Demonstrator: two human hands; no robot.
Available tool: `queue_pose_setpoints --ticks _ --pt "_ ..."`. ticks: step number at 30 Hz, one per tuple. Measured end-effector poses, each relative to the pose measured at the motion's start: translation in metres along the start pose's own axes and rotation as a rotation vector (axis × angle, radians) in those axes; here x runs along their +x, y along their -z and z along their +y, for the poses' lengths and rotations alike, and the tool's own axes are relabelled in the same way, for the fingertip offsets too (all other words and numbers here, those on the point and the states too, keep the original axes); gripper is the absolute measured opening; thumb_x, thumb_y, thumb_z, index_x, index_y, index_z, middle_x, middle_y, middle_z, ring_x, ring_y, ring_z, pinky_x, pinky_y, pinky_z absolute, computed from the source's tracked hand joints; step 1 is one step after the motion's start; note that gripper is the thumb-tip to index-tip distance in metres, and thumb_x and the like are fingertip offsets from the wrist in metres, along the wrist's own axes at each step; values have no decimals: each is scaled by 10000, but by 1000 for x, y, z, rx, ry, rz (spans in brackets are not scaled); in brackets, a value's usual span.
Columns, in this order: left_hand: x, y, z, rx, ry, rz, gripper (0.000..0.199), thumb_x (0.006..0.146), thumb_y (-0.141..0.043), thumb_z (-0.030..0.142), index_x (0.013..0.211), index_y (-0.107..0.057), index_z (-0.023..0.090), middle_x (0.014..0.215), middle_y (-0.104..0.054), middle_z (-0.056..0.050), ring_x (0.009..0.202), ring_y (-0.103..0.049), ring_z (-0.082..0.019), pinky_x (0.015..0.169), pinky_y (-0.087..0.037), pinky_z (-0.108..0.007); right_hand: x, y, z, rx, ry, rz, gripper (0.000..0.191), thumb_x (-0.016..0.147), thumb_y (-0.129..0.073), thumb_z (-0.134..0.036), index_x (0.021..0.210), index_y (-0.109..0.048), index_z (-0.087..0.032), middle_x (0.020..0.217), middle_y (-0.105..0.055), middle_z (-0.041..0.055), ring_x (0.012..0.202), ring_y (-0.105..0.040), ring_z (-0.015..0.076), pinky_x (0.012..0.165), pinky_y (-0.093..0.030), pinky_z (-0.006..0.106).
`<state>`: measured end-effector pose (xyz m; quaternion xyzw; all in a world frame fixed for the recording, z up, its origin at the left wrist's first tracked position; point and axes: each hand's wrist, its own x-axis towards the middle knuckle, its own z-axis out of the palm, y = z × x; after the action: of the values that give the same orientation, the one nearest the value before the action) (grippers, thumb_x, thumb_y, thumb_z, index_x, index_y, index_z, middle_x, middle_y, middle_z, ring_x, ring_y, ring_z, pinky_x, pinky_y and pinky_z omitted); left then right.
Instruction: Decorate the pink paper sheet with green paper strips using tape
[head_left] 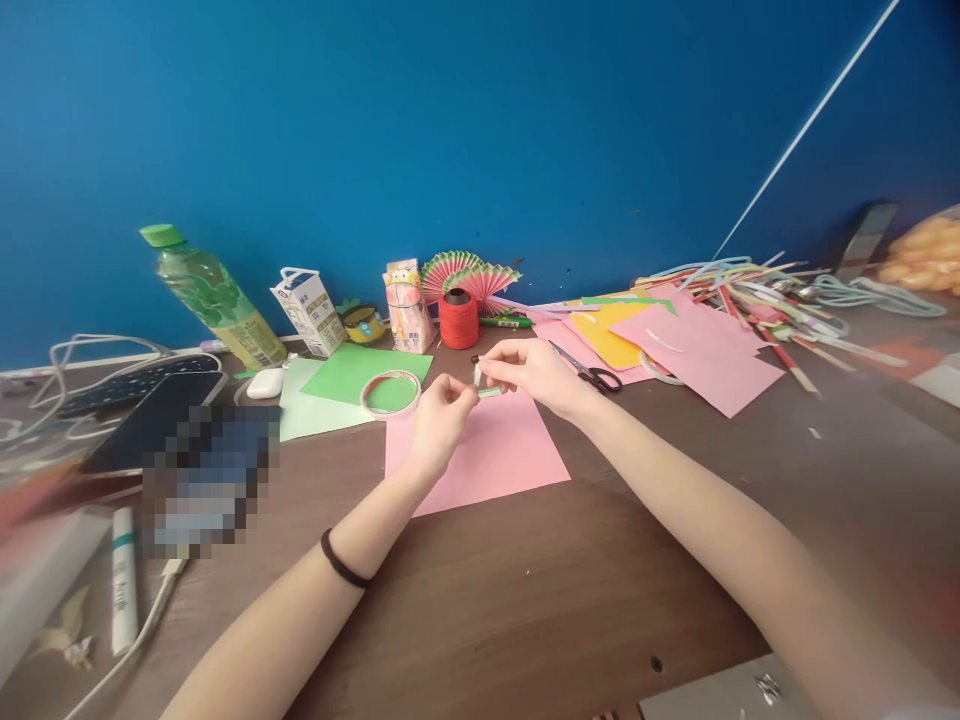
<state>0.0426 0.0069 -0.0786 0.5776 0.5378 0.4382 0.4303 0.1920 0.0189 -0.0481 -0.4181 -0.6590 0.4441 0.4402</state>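
Observation:
Both hands are raised close together over a pink sheet of paper (487,455) lying on the brown table. My left hand (444,412) is closed, thumb against the fingers, at one end of a small pale green strip (489,392). Pinched in my right hand (521,370) is a small white piece (477,374) with a dark tip; its exact nature is too small to tell. A roll of tape (391,394) lies left of my left hand, partly on a green sheet (341,372). Black scissors (596,374) rest right of my right hand.
Along the blue wall stand a bottle (217,300), a carton (309,312), a red thread spool (459,322) and paper fans (457,275). Coloured sheets (705,350) and a heap of strips (780,305) lie right. A marker (124,580) and cable (154,610) are left.

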Motion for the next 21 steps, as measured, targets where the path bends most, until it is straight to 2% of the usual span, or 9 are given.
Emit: queue_pose_setpoints --ticks 4,7,10,15,18,21 --pt "2 3 1 -110 -47 7 63 693 -478 224 747 -486 193 766 -520 23 722 -499 -122 683 -410 -259 1 1 1 -9 8 9 130 731 -584 -258 702 -611 -135 615 -596 -3 515 -484 73 500 -385 221" --pt "2 5 7 -117 -95 -49 105 731 -492 281 756 -532 188 819 -549 9 822 -514 -142 785 -398 -275 1 2 3 -12 16 11 129 731 -586 -260 704 -609 -136 608 -592 -6 511 -479 74 495 -382 221" --pt "0 4 14 -136 -91 -117 170 743 -525 339 720 -537 171 744 -567 4 773 -527 -143 762 -400 -270 1 1 3 -10 31 -3 134 732 -585 -270 709 -604 -140 612 -587 -8 516 -477 75 488 -376 217" --pt "-3 3 15 -144 -120 -120 194 754 -546 318 647 -521 158 655 -560 0 677 -523 -129 684 -404 -260 1 -2 1 -42 43 25 118 737 -565 -261 695 -566 -151 618 -569 -17 517 -473 76 479 -366 212" --pt "-2 4 12 -113 -155 -171 244 790 -511 354 641 -526 161 647 -559 -5 658 -522 -129 671 -411 -265 1 -1 0 -68 57 42 111 733 -558 -248 679 -548 -152 615 -548 -23 506 -463 74 481 -367 215" --pt "1 4 10 -143 -165 -202 203 790 -512 333 682 -532 163 675 -565 -2 665 -541 -126 688 -425 -268 1 1 -2 -77 59 71 112 738 -544 -246 677 -538 -153 607 -531 -31 487 -448 68 477 -363 217"
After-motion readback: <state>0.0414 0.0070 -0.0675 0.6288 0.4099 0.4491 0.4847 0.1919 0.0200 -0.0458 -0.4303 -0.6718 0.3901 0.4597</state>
